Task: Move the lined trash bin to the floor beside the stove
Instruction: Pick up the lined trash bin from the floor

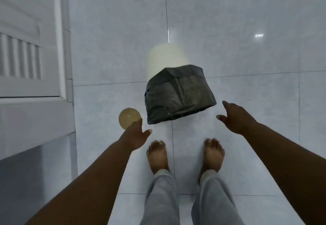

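Observation:
A cream trash bin (164, 60) lies tipped on the tiled floor, its base pointing away from me. A black plastic liner (178, 96) covers its rim end, which faces my feet. My left hand (136, 134) hovers just left of and below the liner, fingers apart, holding nothing. To the right of the liner my right hand (236, 117) reaches in with spread fingers, also empty. Neither hand touches the bin. My bare feet stand directly behind it.
A round brass floor drain cover (128, 119) sits in the floor at the left, partly behind my left hand. A white louvred door or cabinet (30, 52) and a low white ledge (35, 119) line the left side. Glossy pale tiles (255, 57) spread out ahead and to the right.

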